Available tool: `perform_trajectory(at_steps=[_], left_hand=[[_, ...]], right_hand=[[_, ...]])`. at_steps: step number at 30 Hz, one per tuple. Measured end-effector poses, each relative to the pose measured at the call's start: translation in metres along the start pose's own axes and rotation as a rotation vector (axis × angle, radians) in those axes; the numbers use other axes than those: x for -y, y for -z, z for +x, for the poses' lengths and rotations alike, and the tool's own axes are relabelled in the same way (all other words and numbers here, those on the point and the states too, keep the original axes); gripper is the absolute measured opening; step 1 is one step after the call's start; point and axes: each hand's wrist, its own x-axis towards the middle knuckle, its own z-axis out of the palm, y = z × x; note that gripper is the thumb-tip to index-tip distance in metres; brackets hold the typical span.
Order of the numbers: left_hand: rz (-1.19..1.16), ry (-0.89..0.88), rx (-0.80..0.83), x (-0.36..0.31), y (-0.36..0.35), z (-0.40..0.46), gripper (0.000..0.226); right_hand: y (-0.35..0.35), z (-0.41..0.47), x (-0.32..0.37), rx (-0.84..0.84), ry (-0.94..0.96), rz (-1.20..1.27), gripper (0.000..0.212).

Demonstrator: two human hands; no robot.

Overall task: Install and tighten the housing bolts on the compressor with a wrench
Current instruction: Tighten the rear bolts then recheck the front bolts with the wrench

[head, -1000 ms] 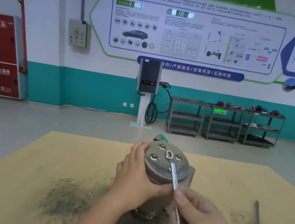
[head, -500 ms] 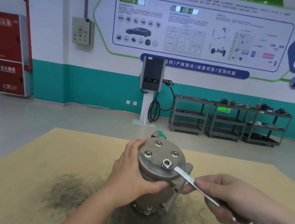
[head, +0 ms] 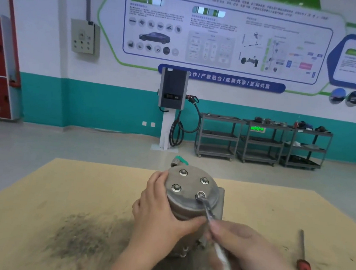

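Observation:
A grey metal compressor (head: 190,194) stands upright on the tan board (head: 77,190), its round end cap facing up with several bolts (head: 183,172) seated in it. My left hand (head: 159,212) grips the housing from the left side, thumb across the front. A silver wrench (head: 207,211) has its ring end on the near right bolt (head: 200,195). My right hand (head: 242,246) holds the wrench shaft, which runs down toward me and is blurred by motion.
A red-handled screwdriver (head: 304,258) lies on the board at the right. Dark gritty dirt (head: 85,235) is spread around the compressor's base. Far behind stand a charging post (head: 171,103) and grey shelf carts (head: 260,142).
My right hand swung the wrench handle from the right back toward me, turning the near right bolt. Earlier the ring sat on a different bolt. My left hand kept its grip.

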Motion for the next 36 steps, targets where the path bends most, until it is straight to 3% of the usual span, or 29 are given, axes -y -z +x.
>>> perform_trajectory(at_steps=[2,4,6,9,12,15,18,25,29,33,36], left_hand=[[0.016,0.054,-0.132,-0.011,-0.015,-0.004,0.084],[-0.053,0.086,-0.152,-0.014,-0.016,-0.012,0.061],[-0.073,0.060,-0.231,-0.008,-0.020,-0.012,0.057],[-0.166,-0.024,-0.471,-0.001,-0.033,-0.001,0.064],[-0.346,-0.033,-0.393,0.005,-0.031,-0.011,0.093],[-0.312,0.001,-0.347,0.000,-0.029,-0.019,0.122],[-0.207,0.015,-0.362,-0.001,-0.023,-0.022,0.124],[-0.346,0.056,-0.229,0.003,-0.019,-0.028,0.123],[-0.364,0.092,-0.147,0.005,-0.015,-0.030,0.128],[-0.371,0.120,0.029,0.017,-0.006,-0.022,0.130],[-0.378,0.151,0.104,0.022,0.003,-0.017,0.132]], right_hand=[[-0.034,0.011,-0.006,-0.006,0.112,0.184,0.020],[-0.046,0.024,-0.013,-0.099,0.235,0.122,0.023],[-0.060,0.036,-0.012,-0.161,0.301,0.043,0.031],[-0.054,0.017,-0.005,-0.238,0.324,-0.184,0.026],[-0.032,-0.001,-0.009,-0.221,0.359,-0.242,0.018],[0.004,-0.016,0.000,-0.296,0.156,-0.271,0.033],[0.025,-0.016,0.012,-0.267,-0.036,-0.392,0.038],[0.065,0.003,0.049,-0.079,-0.217,-0.634,0.047],[0.070,0.007,0.072,0.006,-0.315,-0.769,0.039],[0.060,-0.001,0.058,-0.058,-0.290,-0.588,0.034],[0.033,-0.009,0.033,-0.002,-0.270,-0.340,0.028]])
